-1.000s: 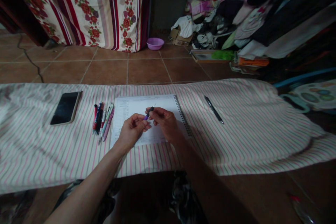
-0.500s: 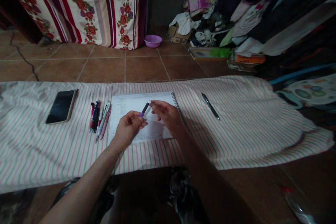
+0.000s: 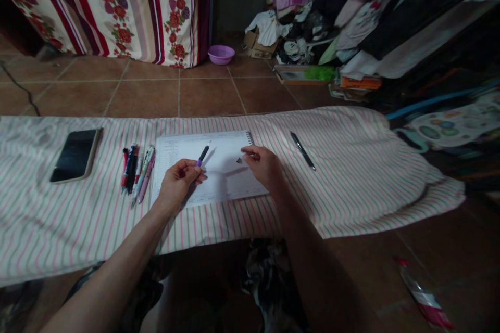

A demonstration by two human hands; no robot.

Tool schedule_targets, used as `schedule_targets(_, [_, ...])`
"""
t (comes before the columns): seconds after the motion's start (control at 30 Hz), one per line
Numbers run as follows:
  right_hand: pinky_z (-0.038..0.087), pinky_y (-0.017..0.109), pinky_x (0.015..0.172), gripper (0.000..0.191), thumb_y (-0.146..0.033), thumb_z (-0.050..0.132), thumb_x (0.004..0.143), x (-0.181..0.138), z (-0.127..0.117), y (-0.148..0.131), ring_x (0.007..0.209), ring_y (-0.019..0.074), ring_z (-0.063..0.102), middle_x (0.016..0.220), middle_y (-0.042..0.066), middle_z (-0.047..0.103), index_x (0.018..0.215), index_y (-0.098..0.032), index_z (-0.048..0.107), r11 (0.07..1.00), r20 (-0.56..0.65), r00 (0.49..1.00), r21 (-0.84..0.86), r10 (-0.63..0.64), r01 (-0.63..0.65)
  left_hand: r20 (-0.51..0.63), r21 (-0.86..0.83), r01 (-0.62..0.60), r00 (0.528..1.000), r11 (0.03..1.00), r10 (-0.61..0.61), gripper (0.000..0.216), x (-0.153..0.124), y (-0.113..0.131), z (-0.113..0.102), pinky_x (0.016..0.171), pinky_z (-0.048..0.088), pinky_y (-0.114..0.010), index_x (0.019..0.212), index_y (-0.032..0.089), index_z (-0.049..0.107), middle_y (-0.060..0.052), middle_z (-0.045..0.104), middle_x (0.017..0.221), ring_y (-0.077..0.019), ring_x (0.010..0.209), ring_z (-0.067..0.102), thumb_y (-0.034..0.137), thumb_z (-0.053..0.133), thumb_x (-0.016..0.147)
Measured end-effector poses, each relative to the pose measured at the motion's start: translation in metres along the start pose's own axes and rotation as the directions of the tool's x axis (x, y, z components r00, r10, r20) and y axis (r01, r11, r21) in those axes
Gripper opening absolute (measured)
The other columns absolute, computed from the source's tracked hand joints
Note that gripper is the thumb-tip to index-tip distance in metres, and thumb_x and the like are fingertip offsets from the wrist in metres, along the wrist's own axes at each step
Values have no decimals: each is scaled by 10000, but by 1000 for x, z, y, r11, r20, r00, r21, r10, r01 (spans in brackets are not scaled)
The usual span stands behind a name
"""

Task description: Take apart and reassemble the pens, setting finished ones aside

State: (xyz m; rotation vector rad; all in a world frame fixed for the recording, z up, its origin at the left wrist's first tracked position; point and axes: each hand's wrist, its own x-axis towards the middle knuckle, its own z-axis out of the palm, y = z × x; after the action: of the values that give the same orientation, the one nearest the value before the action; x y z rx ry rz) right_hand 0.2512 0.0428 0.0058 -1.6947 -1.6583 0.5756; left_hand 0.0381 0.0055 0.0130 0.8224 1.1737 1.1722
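Observation:
My left hand (image 3: 180,182) is closed around the lower part of a pen (image 3: 202,155) with a purple barrel and a black grip. The pen tilts up to the right, its thin pale end pointing away from me above an open spiral notebook (image 3: 230,182). My right hand (image 3: 262,164) is over the notebook's right side, apart from the pen, with thumb and fingers pinched together. Whatever may be between those fingertips is too small to make out. A tiny dark spot (image 3: 239,160) shows on the page just left of them; I cannot tell whether it is a part or a shadow.
Several pens (image 3: 136,174) lie left of the notebook, with a phone (image 3: 76,155) beyond them. A black pen (image 3: 302,151) lies to the right. Striped cloth (image 3: 351,166) covers the low surface. Behind are a purple basin (image 3: 221,55) and piled clothes (image 3: 297,0).
My right hand has moved away from the pen's upper end toward the right, leaving the thin tip in plain sight. My left hand still holds the pen. The whole view has shifted slightly.

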Motion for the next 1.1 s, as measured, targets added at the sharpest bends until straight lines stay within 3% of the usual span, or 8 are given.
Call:
schedule_targets(0.2, [475, 315, 741, 221, -158, 558, 768, -3, 8, -3, 763, 186, 624, 882, 86, 654, 943, -189, 689, 980, 82, 995, -189, -54, 69, 12, -15, 1, 1000, 1000, 0, 250, 1, -3, 0, 547, 425, -225, 791, 143, 589, -14, 649, 584, -112, 548, 589, 269, 721, 621])
schedule_targets(0.67, [435, 274, 753, 177, -181, 575, 780, -4, 13, -4, 809, 168, 593, 905, 70, 617, 925, -199, 674, 940, 137, 986, -314, -93, 132, 9, 15, 14, 1000, 1000, -14, 227, 1, 3, 2, 510, 388, -206, 791, 134, 570, -8, 639, 556, -88, 488, 537, 258, 684, 639])
schedule_targets(0.97, [428, 279, 706, 119, -175, 564, 784, -3, 18, -7, 786, 178, 599, 890, 70, 626, 861, -188, 654, 919, 154, 976, -339, -155, 199, 19, 21, 11, 1000, 1000, -11, 242, 3, 3, 1, 511, 383, -207, 796, 134, 576, -17, 642, 566, -91, 489, 539, 291, 688, 648])
schedule_targets(1.1, [435, 286, 707, 105, -180, 539, 788, -2, 18, -12, 779, 180, 608, 845, 62, 654, 842, -182, 629, 954, 99, 981, -234, -166, 185, 26, 7, 10, 1000, 1000, -10, 249, 3, 1, 0, 517, 385, -209, 796, 135, 577, -20, 642, 573, -92, 496, 541, 298, 693, 648])
